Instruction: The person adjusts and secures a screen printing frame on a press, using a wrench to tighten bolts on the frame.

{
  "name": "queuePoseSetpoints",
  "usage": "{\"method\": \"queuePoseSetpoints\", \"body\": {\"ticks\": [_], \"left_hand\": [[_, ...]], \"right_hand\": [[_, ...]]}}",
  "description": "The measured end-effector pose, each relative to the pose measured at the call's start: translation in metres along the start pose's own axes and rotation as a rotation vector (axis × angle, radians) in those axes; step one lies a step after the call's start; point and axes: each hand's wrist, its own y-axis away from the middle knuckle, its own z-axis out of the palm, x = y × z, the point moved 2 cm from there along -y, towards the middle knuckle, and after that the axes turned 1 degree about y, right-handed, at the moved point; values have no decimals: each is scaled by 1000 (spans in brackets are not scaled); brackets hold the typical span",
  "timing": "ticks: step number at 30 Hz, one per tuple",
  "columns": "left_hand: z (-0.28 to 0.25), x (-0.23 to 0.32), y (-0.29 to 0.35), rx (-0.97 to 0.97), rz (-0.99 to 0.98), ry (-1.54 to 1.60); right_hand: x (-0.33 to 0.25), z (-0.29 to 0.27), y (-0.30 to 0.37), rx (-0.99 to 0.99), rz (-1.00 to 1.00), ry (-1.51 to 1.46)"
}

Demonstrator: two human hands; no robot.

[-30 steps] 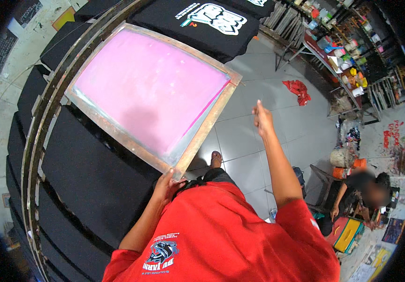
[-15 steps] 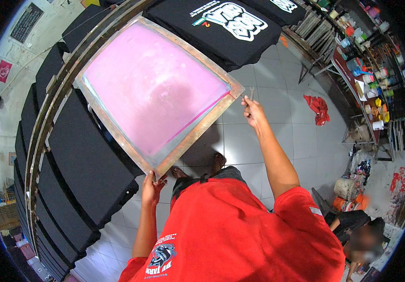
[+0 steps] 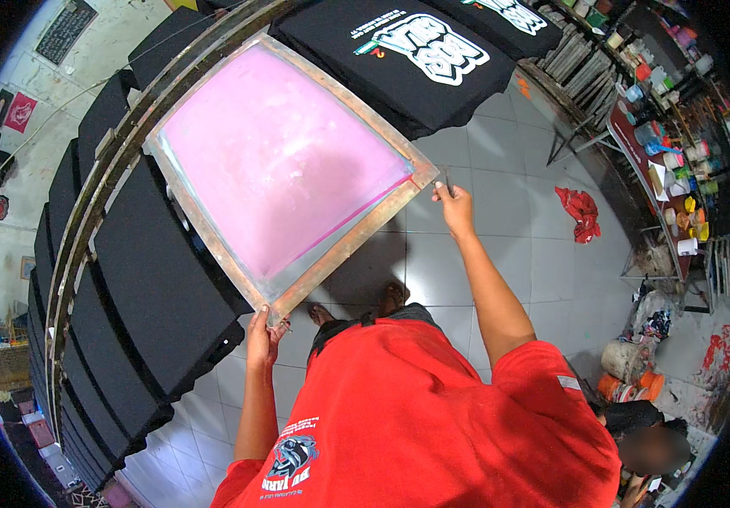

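Note:
A screen-printing frame with worn wooden edges and pink mesh lies tilted over the black shirts at the left. At its near corner, my left hand is closed on the frame, thumb on top and fingers at the side and below. My right hand is closed at the frame's right corner. Between its fingers shows a small dark metal tool, shaped like an open-end wrench. Whether these fingertips touch the frame is hard to tell.
Black shirts lie along a curved metal rail. Another black shirt bears a white print. At the right are a red cloth on the tiled floor, a table with many pots, and a seated person.
My right hand has drawn in closer to the frame's corner, and the wrench-like tool has turned and shows less. My left hand stays at the near corner. The view has shifted slightly.

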Motion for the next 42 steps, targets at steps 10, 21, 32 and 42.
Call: {"method": "queuePoseSetpoints", "body": {"ticks": [10,21,32,42], "left_hand": [[0,-5,1,53,63,42],[2,-10,-2,75,79,14],[12,12,27,487,358,-471],[58,72,79,11,550,-16]], "right_hand": [[-30,-4,19,172,-419,511],[-21,-15,6,-59,-126,237],[-66,-14,56,117,-540,484],[-172,186,272,-1129,-650,199]]}}
